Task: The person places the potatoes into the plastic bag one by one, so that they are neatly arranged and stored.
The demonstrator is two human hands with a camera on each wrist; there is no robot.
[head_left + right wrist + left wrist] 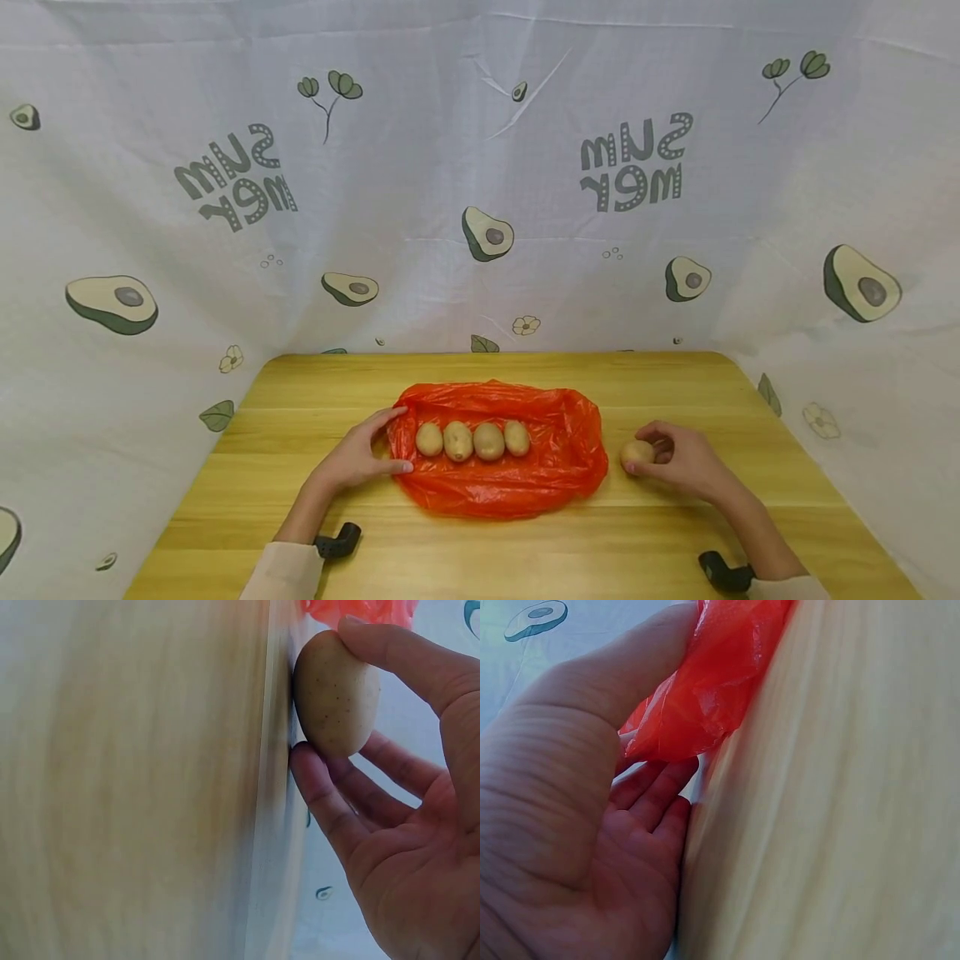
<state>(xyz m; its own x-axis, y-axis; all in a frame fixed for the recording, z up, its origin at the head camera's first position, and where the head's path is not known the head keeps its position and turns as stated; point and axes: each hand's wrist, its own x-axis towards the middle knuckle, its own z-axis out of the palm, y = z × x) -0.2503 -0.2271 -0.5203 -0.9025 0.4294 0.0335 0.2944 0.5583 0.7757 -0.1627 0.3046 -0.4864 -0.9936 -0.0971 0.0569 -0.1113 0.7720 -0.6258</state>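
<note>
Several potatoes lie in a row inside a red plastic bag, which is spread wide with its rim rolled up around them. At the bag's left end, my left hand holds the rim, thumb on the near side and index finger on the far side. In the left wrist view, red plastic sits between the thumb and fingers. To the right of the bag, my right hand grips a single potato between thumb and fingers. The right wrist view shows that speckled potato close to the tabletop.
The wooden table has rounded far corners. A white cloth printed with avocados hangs behind it and at both sides. A black wrist device sits on the left wrist and another on the right wrist.
</note>
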